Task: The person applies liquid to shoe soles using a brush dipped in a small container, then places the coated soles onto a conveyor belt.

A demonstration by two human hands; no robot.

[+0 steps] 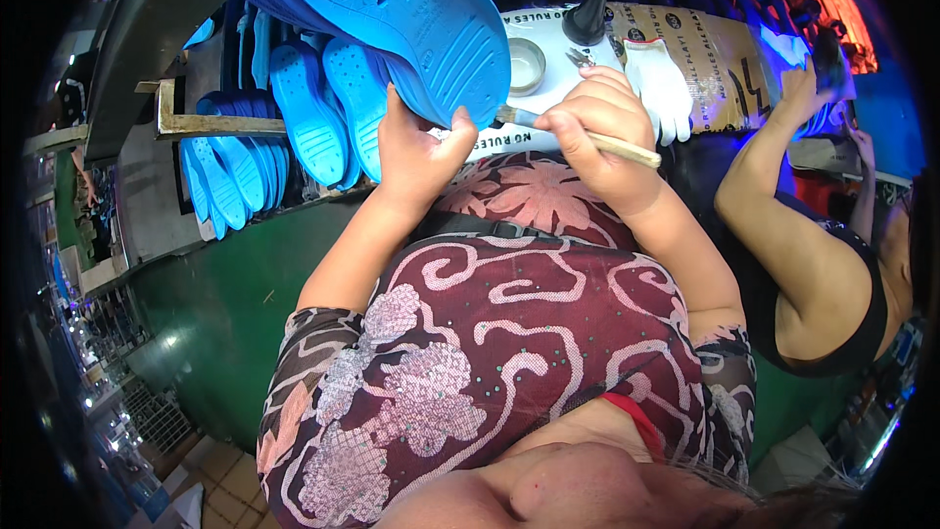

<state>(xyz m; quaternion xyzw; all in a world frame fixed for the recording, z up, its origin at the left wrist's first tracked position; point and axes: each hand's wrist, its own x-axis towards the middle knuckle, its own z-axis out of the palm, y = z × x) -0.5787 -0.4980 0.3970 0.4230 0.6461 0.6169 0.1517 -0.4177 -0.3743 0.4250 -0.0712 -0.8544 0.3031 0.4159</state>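
Observation:
Several blue shoe soles [421, 39] are stacked together in my left hand [416, 152], which grips them at the heel end with the thumb on the top one. The uppermost sole has small holes and ridged grooves. My right hand [607, 132] is closed around a brush [630, 150] with a pale wooden handle. The bristle end points left and meets the heel edge of the soles; I cannot tell whether it touches. Just beyond the brush stands a small round bowl [526, 67]. Behind that is a black bottle [587, 18] with a tapered nozzle.
More blue soles [308, 118] stand in rows at the left, by a wooden bar [220, 125]. A white glove [658, 88] lies on the cardboard-covered table [715, 64]. A co-worker's arm [749, 171] reaches in at the right. The floor [215, 304] is green.

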